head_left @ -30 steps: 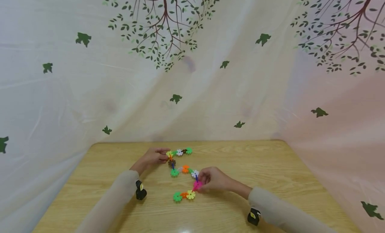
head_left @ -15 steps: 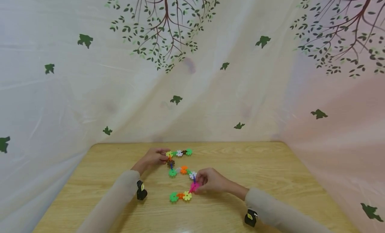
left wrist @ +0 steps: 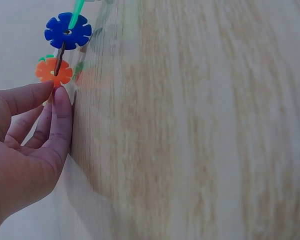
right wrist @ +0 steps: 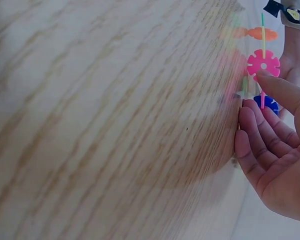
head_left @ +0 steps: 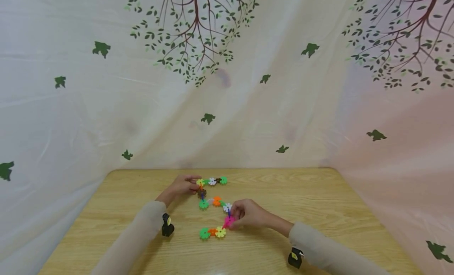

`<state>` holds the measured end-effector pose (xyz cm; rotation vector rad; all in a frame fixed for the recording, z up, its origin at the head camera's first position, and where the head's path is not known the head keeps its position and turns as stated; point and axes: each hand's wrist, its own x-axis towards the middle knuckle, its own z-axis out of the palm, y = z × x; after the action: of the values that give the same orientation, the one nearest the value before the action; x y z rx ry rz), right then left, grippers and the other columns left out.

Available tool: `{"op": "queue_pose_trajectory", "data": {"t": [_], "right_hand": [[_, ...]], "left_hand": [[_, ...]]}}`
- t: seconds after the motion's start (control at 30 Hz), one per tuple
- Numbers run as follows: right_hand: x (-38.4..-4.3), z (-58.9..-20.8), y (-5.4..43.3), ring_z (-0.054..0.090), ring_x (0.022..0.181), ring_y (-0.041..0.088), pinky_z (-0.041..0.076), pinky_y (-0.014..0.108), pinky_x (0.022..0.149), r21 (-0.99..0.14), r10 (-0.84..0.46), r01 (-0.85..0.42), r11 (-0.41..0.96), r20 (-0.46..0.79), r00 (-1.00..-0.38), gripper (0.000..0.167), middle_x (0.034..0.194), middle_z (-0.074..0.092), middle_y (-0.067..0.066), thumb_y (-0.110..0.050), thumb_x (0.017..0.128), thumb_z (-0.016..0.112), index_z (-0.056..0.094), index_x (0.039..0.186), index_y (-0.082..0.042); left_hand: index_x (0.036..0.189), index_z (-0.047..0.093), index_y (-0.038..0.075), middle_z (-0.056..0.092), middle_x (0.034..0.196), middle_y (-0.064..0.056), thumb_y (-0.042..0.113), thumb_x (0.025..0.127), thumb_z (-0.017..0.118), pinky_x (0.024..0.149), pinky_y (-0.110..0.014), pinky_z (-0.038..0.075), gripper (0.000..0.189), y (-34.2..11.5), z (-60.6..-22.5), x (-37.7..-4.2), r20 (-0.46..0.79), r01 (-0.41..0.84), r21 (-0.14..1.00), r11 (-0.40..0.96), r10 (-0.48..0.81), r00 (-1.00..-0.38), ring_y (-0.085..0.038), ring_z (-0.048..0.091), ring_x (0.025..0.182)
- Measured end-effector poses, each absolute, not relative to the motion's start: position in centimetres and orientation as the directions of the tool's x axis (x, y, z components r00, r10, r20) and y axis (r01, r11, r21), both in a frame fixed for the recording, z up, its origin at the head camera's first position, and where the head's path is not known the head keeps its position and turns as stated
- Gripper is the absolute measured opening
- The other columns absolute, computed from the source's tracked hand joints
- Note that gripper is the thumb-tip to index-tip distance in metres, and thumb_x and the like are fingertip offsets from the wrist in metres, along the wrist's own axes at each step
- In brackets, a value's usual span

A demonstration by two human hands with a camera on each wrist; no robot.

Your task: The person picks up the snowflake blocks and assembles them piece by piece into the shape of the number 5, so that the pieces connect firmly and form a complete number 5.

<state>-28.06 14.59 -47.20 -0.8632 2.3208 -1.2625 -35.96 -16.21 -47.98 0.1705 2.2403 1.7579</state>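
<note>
A chain of interlocking plastic snowflake discs lies on the wooden table in a winding S shape, with a green disc (head_left: 204, 233) at its near end and another green disc (head_left: 223, 180) at its far end. My left hand (head_left: 182, 186) pinches the chain at its far-left bend; in the left wrist view thumb and finger hold an orange disc (left wrist: 54, 71), beyond which stands a blue disc (left wrist: 68, 31). At the near-right bend, my right hand (head_left: 251, 214) grips the chain by a pink disc (head_left: 229, 222). Its thumb presses that disc in the right wrist view, with a blue disc (right wrist: 266, 103) by the fingers.
The wooden table (head_left: 319, 212) ends at a pale cloth backdrop (head_left: 234, 141) printed with trees and green birds. Black wrist cameras hang at the left cuff (head_left: 167, 225) and the right cuff (head_left: 295, 258).
My right hand has shifted slightly left, and the near part of the chain slid left with it. My left hand keeps its hold almost in place. The last half second shows hardly any motion.
</note>
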Motion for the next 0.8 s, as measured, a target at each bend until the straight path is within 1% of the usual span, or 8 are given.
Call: {"op": "queue_pose_trajectory", "data": {"t": [0.13,0.5,0.67,0.8], "right_hand": [[-28.06,-47.07,14.59,0.057,0.068,0.008,0.048,0.017,0.059,-0.846,-0.667,-0.338,0.412,-0.028,-0.744,0.026,0.077,0.063,0.002,-0.006,0.079,0.087,0.067,0.095,0.000],[-28.44,-46.97,15.01,0.057,0.067,0.006,0.048,0.016,0.059,-0.830,-0.681,-0.363,0.423,-0.027,-0.732,0.026,0.076,0.064,0.003,-0.007,0.079,0.087,0.067,0.094,0.000],[-28.80,-46.96,15.15,0.056,0.067,0.006,0.048,0.017,0.059,-0.825,-0.683,-0.368,0.429,-0.029,-0.730,0.026,0.075,0.063,0.002,-0.007,0.080,0.086,0.066,0.094,0.001],[-28.90,-46.97,15.13,0.056,0.067,0.006,0.048,0.016,0.059,-0.822,-0.681,-0.368,0.436,-0.034,-0.731,0.026,0.075,0.063,0.001,-0.007,0.080,0.086,0.066,0.095,0.001]], "left_hand": [[0.145,0.050,-0.007,0.062,0.120,-0.019,-0.002,0.096,0.063,0.074,-0.025,0.060,0.051,-16.14,-48.20,-36.08,-0.159,-0.096,0.964,0.247,0.252,-0.954,-0.009,0.066,0.082],[0.141,0.052,-0.010,0.063,0.126,-0.028,-0.006,0.094,0.063,0.075,-0.028,0.062,0.049,-15.65,-48.16,-35.96,-0.145,-0.086,0.963,0.256,0.220,-0.965,-0.012,0.069,0.084],[0.143,0.050,-0.011,0.062,0.127,-0.028,-0.004,0.096,0.062,0.080,-0.030,0.062,0.049,-15.65,-48.13,-36.08,-0.143,-0.078,0.961,0.264,0.236,-0.961,-0.011,0.069,0.087],[0.144,0.048,-0.012,0.061,0.127,-0.029,-0.005,0.096,0.061,0.080,-0.032,0.062,0.051,-15.69,-48.07,-36.21,-0.140,-0.075,0.965,0.251,0.251,-0.958,-0.013,0.069,0.088]]}}
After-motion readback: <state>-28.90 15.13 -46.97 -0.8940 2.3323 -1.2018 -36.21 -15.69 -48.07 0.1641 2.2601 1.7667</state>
